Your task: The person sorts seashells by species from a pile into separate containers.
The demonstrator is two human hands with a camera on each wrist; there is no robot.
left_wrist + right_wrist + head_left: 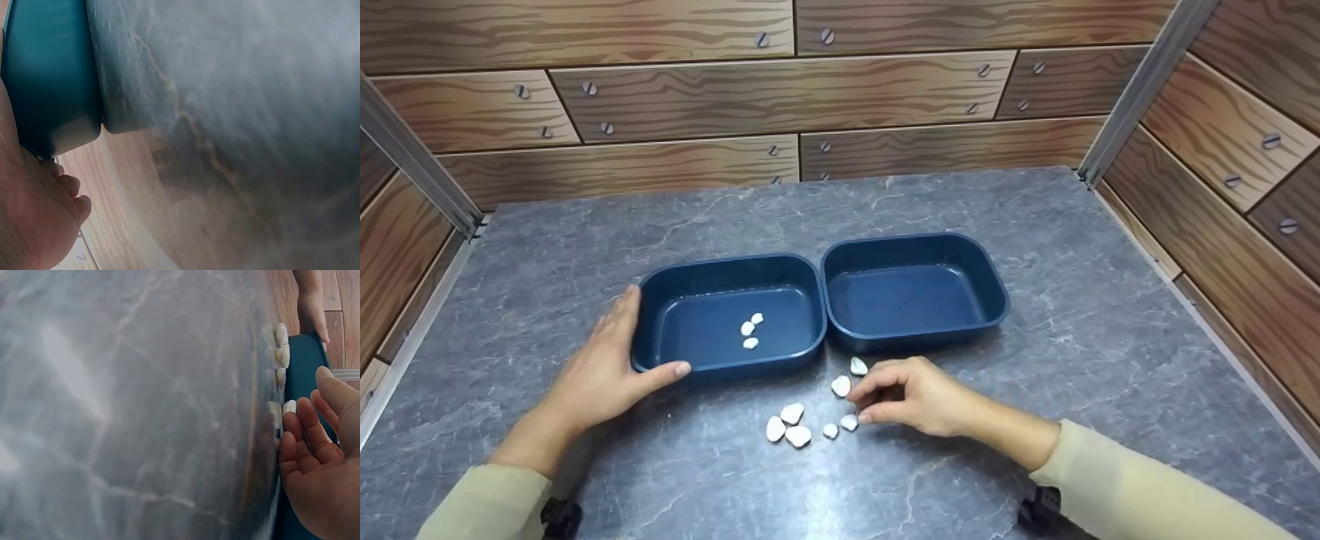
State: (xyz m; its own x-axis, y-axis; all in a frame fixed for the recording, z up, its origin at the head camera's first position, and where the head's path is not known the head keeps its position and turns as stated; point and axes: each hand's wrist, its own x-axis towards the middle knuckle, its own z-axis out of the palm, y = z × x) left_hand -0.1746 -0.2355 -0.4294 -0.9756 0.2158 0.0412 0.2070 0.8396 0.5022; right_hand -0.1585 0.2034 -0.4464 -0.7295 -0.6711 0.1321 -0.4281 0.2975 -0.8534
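Observation:
Two dark blue trays stand side by side, the left tray (727,367) holding three small white shells (748,328). My left hand (604,367) rests against the left tray's outer corner, fingers straight along its side and thumb at the front rim. In the left wrist view, fingertips show beside the tray wall (50,67). Loose white shells lie on the table in front: a larger cluster (798,436), two small ones (849,422) and two by the right tray (841,386). Over these my right hand (922,397) reaches, thumb and fingers apart, thumb tip right at a small shell.
The right tray (915,330) has a bare floor and touches the left one. Wood-patterned walls (780,97) with metal corner posts (1144,82) enclose the grey marbled table (1110,360) at the back and sides.

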